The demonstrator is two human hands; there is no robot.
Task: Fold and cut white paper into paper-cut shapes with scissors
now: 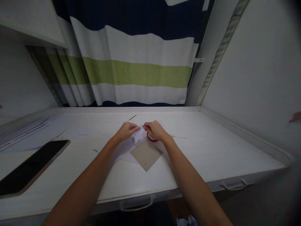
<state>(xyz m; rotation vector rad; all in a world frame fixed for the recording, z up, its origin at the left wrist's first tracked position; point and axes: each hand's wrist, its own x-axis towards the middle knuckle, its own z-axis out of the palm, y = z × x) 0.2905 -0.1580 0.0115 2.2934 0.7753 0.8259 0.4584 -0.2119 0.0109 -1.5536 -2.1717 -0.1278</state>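
My left hand [126, 130] and my right hand [155, 130] meet over the middle of a white desk [211, 150]. Both are closed in a pinch on a small piece of white paper [139, 135] held between them. A red loop [151, 139], perhaps a scissors handle, shows under my right hand; I cannot tell whether the fingers grip it. A square of brown cardboard [146, 154] lies flat on the desk just in front of my hands. A larger white sheet [124, 150] lies under them.
A black phone [30, 168] lies at the desk's left front. Thin white strips [25, 130] lie at the far left. A striped curtain [134, 72] hangs behind the desk. Drawer handles [137, 205] line the front edge. A white wall [258, 78] closes the right.
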